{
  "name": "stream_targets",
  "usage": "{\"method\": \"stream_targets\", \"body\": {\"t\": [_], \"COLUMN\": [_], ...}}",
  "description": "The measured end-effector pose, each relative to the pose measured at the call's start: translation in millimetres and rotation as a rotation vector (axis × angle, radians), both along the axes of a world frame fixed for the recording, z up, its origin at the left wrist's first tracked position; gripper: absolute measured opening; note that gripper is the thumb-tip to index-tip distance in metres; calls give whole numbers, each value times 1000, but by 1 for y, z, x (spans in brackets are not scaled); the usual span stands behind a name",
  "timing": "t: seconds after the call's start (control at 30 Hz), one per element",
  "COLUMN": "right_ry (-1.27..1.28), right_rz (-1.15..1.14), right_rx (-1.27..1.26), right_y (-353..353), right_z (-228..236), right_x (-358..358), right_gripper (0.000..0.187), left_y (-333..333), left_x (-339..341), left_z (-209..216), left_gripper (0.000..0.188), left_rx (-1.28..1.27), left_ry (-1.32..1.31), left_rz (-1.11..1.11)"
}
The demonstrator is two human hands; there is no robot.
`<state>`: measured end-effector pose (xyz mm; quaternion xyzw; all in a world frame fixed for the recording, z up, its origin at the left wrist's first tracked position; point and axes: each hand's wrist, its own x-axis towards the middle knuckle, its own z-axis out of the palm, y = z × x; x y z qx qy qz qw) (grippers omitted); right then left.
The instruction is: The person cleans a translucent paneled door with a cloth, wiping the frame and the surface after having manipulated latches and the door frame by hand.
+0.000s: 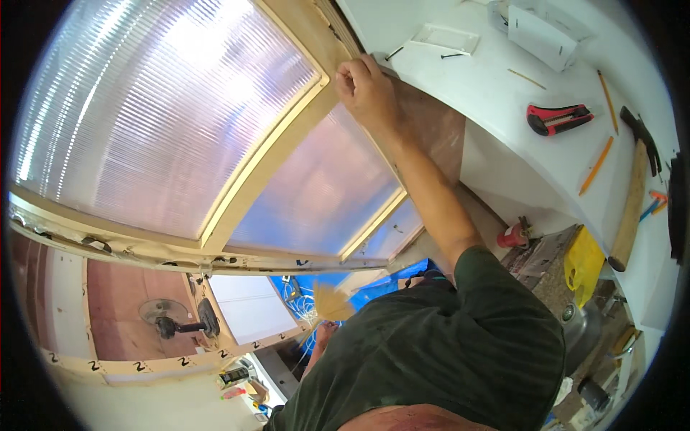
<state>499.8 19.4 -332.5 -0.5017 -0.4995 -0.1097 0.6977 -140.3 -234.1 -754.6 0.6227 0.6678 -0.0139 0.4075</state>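
My right hand reaches up to the wooden frame of a window with ribbed translucent panels. Its fingers are curled together against the frame; anything inside them is hidden. Low beside my body, my left hand is small in view and closed round the lower end of a tan, fan-shaped brush. The brush is slightly blurred, its spread end pointing up. Just right of my right hand begins a white worktop.
On the worktop lie a red and black utility knife, pencils, a claw hammer, dark screws and a white box. A fan stands left. Below are a yellow bag and white cables.
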Motion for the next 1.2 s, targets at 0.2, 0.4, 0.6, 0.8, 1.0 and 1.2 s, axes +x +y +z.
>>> {"method": "stream_targets", "body": {"t": [0.2, 0.4, 0.6, 0.8, 1.0, 1.2], "right_ry": [252, 170, 542, 81, -9, 30], "right_rz": [-124, -158, -30, -193, -26, -230], "right_rx": [176, 244, 234, 358, 386, 270], "right_y": [10, 25, 27, 15, 40, 36], "right_z": [-10, 31, 28, 97, 153, 151], "right_x": [-23, -16, -20, -29, -16, -5], "right_gripper": [18, 14, 9, 30, 20, 15], "left_y": [9, -12, -34, -1, 41, 54], "left_x": [17, 19, 17, 42, 74, 83], "left_z": [6, -12, -23, -8, 24, 49], "left_gripper": [29, 32, 32, 34, 37, 41], "left_rx": [70, 135, 75, 183, 505, 676], "left_ry": [-114, 100, 56, -18, -207, -165], "left_rz": [44, -41, 29, 130, 331, 466]}}
